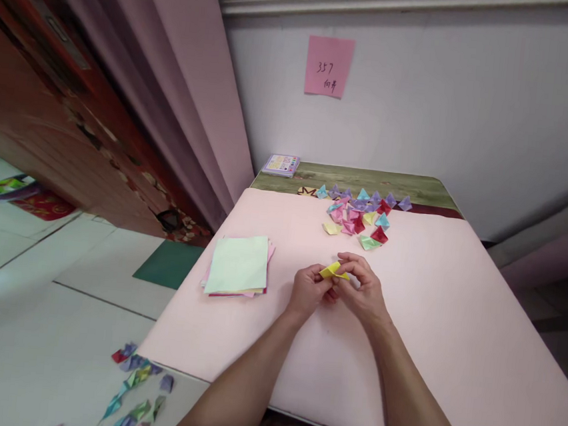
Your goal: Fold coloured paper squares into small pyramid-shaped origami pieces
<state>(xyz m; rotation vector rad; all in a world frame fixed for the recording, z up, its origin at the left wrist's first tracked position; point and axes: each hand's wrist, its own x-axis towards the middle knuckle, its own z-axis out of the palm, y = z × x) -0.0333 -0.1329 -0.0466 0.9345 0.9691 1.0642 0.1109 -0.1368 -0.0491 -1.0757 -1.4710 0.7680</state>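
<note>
A small yellow folded paper (331,270) is pinched between both hands above the pink table sheet. My left hand (307,287) grips its left end, with the fingertips closed on it. On the other end, my right hand (361,287) has its thumb and fingers closed, and they cover part of the paper. Beyond the hands lies a cluster of small folded paper boats (358,221) in pink, purple, red, blue, yellow and green. To the left sits a stack of square paper sheets (239,264), pale green on top.
A small booklet (282,164) lies at the table's far left corner. More folded papers (139,386) are scattered on the floor left of the table. A pink note (329,66) is stuck on the wall. A purple curtain (191,77) hangs beside a red door (72,112).
</note>
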